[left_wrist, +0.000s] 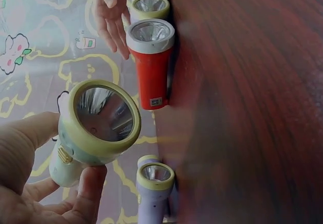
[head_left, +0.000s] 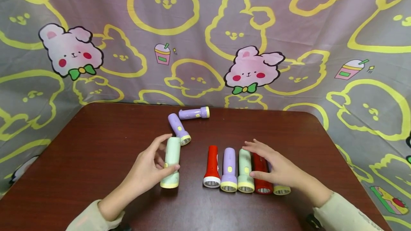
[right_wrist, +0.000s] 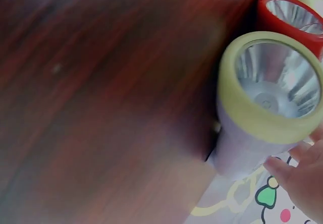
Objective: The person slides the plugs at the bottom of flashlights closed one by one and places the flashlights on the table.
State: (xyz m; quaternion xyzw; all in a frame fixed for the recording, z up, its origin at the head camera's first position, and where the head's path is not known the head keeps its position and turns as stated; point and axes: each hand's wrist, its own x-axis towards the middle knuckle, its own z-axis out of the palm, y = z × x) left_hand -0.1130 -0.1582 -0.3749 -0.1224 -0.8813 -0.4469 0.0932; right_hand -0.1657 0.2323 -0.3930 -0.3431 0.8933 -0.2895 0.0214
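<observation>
My left hand (head_left: 144,167) grips a pale green flashlight (head_left: 173,150), thumb on its near side and fingers behind; the left wrist view shows its yellow-rimmed lens (left_wrist: 106,113) facing the camera. My right hand (head_left: 280,167) spreads over the right part of a row of flashlights, fingers loosely extended. That row holds a red flashlight with a white rim (head_left: 212,163), a purple one (head_left: 229,158), a green one (head_left: 245,158), a dark red one (head_left: 264,185) and a partly hidden yellow-rimmed purple one (head_left: 282,190). A fingertip appears right by the last one's purple barrel (right_wrist: 247,148).
Farther back, two purple flashlights lie loose, one slanted (head_left: 177,126) and one nearly sideways (head_left: 192,113). Everything rests on a dark reddish-brown table (head_left: 106,138). A patterned cloth (head_left: 192,27) hangs behind it and along the sides.
</observation>
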